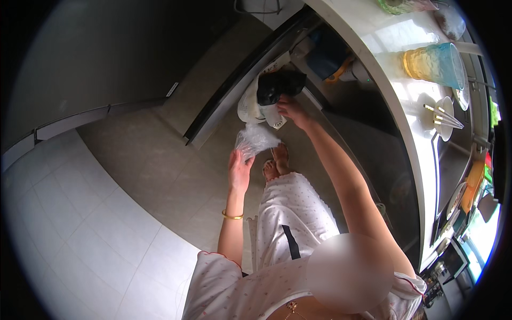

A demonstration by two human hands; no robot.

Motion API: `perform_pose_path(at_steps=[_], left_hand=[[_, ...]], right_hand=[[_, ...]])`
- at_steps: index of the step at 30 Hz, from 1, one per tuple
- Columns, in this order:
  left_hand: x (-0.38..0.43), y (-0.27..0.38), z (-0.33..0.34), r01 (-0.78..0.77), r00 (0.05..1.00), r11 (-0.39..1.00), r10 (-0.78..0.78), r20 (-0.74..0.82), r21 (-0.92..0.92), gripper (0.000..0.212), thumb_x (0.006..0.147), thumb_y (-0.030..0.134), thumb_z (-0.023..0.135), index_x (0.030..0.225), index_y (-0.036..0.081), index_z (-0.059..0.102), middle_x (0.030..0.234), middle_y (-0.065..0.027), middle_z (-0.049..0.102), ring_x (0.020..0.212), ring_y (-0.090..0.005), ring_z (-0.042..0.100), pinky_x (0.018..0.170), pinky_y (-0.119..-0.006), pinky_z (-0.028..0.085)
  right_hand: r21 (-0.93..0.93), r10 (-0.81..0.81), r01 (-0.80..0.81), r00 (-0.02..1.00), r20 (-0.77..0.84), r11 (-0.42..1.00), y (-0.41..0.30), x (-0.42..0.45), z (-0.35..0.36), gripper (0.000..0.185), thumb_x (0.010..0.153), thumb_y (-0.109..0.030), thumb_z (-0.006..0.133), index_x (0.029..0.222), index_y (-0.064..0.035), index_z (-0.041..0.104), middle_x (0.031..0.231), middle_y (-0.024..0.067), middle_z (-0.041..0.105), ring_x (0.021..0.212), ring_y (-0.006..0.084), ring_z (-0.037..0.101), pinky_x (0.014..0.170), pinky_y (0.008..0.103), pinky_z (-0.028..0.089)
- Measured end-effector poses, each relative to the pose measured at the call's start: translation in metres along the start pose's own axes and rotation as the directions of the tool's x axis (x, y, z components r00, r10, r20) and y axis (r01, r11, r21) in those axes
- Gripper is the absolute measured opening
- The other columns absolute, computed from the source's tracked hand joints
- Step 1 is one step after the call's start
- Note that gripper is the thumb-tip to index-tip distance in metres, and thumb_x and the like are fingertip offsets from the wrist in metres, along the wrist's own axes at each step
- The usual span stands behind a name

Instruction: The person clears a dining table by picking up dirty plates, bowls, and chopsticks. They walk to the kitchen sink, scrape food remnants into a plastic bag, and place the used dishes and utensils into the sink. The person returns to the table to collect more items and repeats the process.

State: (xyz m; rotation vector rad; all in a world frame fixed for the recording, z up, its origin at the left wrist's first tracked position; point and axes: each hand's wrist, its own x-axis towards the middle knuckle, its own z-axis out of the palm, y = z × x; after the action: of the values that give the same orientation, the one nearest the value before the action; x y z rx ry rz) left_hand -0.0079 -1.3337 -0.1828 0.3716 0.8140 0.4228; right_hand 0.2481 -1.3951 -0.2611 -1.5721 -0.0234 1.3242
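My left hand [239,172] grips a crumpled clear plastic bag [256,140] above the floor, in front of my feet. Farther forward, my right hand [295,112] reaches low beside an open cabinet. Its fingertips meet a whitish rounded thing [273,115] just below a black plastic bag [276,86]; whether they grip it I cannot tell. The black bag lies over a pale bin or container [249,105], whose shape is partly covered.
An open dark cabinet door or drawer front [240,76] stands out at left. The white countertop [384,52] curves along my right, bearing a blue and yellow tumbler [436,66] and a white cup with chopsticks [444,130]. A drain cover [279,123] is set near my feet [276,162].
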Motion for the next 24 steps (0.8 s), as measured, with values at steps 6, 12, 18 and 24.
perform_pose_path(at_steps=[6, 12, 18, 24], left_hand=[[-0.035, 0.044, 0.036, -0.089, 0.983, 0.986, 0.063, 0.173, 0.145, 0.04, 0.093, 0.022, 0.043, 0.128, 0.004, 0.039, 0.128, -0.0065, 0.044, 0.113, -0.0174, 0.045, 0.095, -0.035, 0.036], [-0.081, 0.055, 0.086, -0.071, 0.915, 0.984, 0.0, 0.405, 0.162, 0.034, 0.092, 0.02, 0.043, 0.12, 0.001, 0.045, 0.133, -0.0151, 0.039, 0.114, -0.0223, 0.046, 0.093, -0.036, 0.039], [-0.135, 0.111, 0.183, -0.034, 0.901, 0.998, 0.052, 0.431, -0.049, 0.027, 0.093, 0.024, 0.038, 0.114, 0.011, 0.05, 0.134, -0.0192, 0.035, 0.118, -0.0322, 0.043, 0.094, -0.049, 0.041], [-0.171, 0.143, 0.227, -0.166, 0.832, 0.968, 0.033, 0.554, 0.19, 0.036, 0.094, 0.026, 0.036, 0.12, 0.003, 0.044, 0.127, -0.0123, 0.044, 0.112, -0.0256, 0.048, 0.093, -0.043, 0.042]], right_hand=[[-0.03, -0.103, 0.099, 0.984, -0.146, 0.995, -0.039, -0.085, 0.038, 0.045, 0.087, -0.032, 0.051, 0.124, -0.0085, 0.043, 0.121, 0.0073, 0.047, 0.106, 0.0183, 0.046, 0.088, 0.0374, 0.037], [0.243, -0.278, 0.207, 0.91, 0.309, 0.948, -0.086, -0.207, 0.049, 0.046, 0.079, -0.005, 0.06, 0.121, 0.0033, 0.043, 0.103, 0.0084, 0.057, 0.097, 0.0157, 0.052, 0.088, 0.027, 0.04], [0.487, -0.295, 0.227, 0.953, 0.067, 0.843, -0.152, -0.298, -0.017, 0.017, 0.084, -0.015, 0.053, 0.091, 0.0, 0.054, 0.066, -0.0008, 0.051, 0.05, 0.0058, 0.044, 0.043, 0.0192, 0.034], [0.345, -0.372, 0.527, 0.826, -0.424, 0.777, -0.193, -0.406, -0.064, 0.019, 0.092, -0.016, 0.044, 0.088, -0.0038, 0.058, 0.055, -0.0045, 0.045, 0.04, 0.0014, 0.033, 0.035, 0.0162, 0.019]])
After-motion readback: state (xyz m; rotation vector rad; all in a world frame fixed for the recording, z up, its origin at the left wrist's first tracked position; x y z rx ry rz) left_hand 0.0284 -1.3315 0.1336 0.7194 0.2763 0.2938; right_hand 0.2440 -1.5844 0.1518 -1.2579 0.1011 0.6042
